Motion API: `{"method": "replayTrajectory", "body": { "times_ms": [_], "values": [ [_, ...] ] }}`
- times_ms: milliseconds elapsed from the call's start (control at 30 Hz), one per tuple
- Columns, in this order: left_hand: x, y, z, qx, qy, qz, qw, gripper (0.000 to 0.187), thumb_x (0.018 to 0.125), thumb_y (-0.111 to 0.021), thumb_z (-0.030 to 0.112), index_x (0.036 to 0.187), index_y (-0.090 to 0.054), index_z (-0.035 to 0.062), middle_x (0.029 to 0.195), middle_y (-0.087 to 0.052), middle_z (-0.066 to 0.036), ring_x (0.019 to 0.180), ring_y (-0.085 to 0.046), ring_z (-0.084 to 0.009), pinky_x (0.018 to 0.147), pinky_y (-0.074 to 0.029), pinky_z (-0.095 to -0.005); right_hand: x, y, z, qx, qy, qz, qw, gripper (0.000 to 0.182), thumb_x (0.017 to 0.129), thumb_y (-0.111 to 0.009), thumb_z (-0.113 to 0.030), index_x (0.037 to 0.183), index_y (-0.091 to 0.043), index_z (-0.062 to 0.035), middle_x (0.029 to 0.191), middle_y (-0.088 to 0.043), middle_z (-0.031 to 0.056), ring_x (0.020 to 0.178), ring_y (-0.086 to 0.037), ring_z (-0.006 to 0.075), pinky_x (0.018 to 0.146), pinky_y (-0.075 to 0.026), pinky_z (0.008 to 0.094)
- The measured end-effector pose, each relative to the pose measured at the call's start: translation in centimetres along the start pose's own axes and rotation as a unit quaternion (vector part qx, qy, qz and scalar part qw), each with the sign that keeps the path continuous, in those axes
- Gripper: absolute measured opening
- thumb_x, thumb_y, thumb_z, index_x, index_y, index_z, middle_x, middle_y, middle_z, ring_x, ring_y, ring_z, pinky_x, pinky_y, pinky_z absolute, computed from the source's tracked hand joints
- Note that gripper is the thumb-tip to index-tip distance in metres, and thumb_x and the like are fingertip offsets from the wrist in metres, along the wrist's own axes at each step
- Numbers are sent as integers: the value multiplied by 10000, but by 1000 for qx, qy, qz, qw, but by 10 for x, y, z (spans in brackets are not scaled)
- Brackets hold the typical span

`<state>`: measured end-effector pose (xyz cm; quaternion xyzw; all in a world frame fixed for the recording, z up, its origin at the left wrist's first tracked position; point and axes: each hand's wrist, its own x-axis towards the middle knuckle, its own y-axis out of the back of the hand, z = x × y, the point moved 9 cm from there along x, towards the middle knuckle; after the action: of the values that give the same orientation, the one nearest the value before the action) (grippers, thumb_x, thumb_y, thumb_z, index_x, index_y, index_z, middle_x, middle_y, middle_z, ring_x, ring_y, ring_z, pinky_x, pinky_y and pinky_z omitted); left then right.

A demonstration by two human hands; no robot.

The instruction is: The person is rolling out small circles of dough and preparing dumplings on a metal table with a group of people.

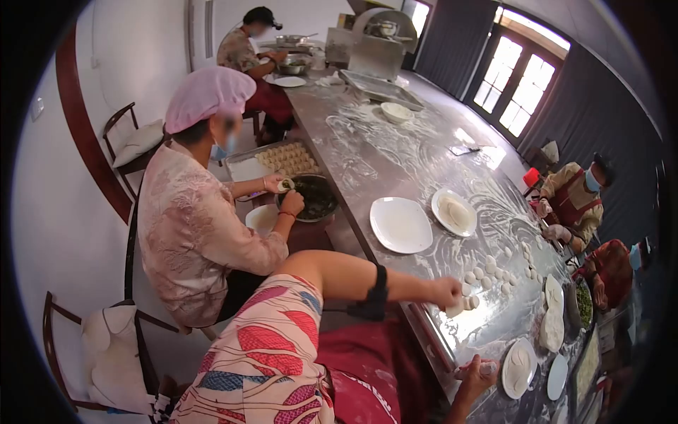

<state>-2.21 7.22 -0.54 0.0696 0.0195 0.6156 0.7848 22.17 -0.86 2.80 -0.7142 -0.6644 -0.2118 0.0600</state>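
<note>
My left hand [445,293] is closed over the metal table, its fingers on a pale dough piece [455,309]. Close beside it lies another dough piece [471,302], and several small dough rounds [487,272] are scattered beyond. Nearer the bottom, my right hand [478,374] has its fingers curled round something small and whitish that I cannot make out. A white plate with flat wrappers [519,367] sits just right of that hand.
The floured table [360,152] bears an empty square plate [401,225], a plate with wrappers [454,212] and a bowl [397,112]. At left, a person [205,191] fills a wrapper over a bowl of filling [316,198], beside a dumpling tray [289,157]. Other people work farther off.
</note>
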Motion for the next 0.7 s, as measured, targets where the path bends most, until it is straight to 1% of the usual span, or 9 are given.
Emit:
{"method": "replayTrajectory", "body": {
  "times_ms": [33,100,167,200,433,533,600,633,700],
  "values": [
    [6,-31,-1,82,-24,-22,996,116,760,-587,95,799,-581,-14,671,-593,-90,625,-605,-171,550,-508,-320,-2,3,-1,-10,0,1,1000,173,832,-608,-15,808,-438,-34,608,-529,70,476,-538,124,445,-433,231],
    [12,-73,-9,101,37,-52,993,176,736,-619,112,878,-597,10,778,-623,-126,724,-624,-213,616,-503,-330,-3,0,-5,-24,3,1,1000,175,833,-611,-15,809,-439,-35,613,-532,68,477,-539,124,445,-434,230],
    [11,-91,14,251,-39,-84,963,206,735,-617,129,912,-598,26,866,-632,-151,828,-625,-272,705,-491,-358,-5,3,-3,-26,8,4,1000,178,827,-622,-16,814,-445,-31,615,-534,65,480,-539,122,449,-443,234],
    [12,-96,10,277,-20,-98,956,226,738,-613,148,937,-604,42,929,-634,-163,918,-608,-318,769,-473,-391,-7,2,-7,-25,6,8,1000,178,822,-624,-12,813,-447,-31,615,-533,64,481,-539,120,449,-446,235],
    [21,-92,-9,359,13,-105,927,229,754,-633,249,898,-661,74,912,-658,-146,902,-621,-321,764,-479,-406,-4,5,-4,5,-19,56,998,162,810,-621,-25,775,-464,-47,586,-528,46,464,-529,120,449,-449,259],
    [17,-83,-4,388,-16,-119,914,280,749,-638,291,867,-663,38,878,-653,-180,884,-620,-338,760,-481,-408,-9,8,1,-17,-30,55,998,162,805,-622,-18,773,-466,-47,584,-526,42,463,-539,121,440,-441,254],
    [14,-83,4,415,-32,-141,898,274,726,-646,288,851,-666,44,865,-652,-182,851,-622,-342,738,-483,-414,-5,9,3,-30,-47,66,996,172,782,-641,-9,765,-473,-43,591,-535,42,475,-550,114,438,-440,249],
    [12,-86,4,445,-8,-178,878,262,708,-622,190,925,-684,56,950,-661,-161,929,-623,-314,806,-490,-402,-1,9,4,-35,-56,72,995,178,771,-651,-5,761,-477,-41,595,-539,41,480,-555,111,437,-440,246],
    [8,-84,12,417,8,-191,889,252,721,-643,230,899,-687,59,928,-667,-152,901,-632,-305,779,-497,-401,15,5,5,-36,-58,63,996,183,771,-657,-17,759,-477,-45,593,-545,33,479,-555,109,436,-435,245]
  ]
}}
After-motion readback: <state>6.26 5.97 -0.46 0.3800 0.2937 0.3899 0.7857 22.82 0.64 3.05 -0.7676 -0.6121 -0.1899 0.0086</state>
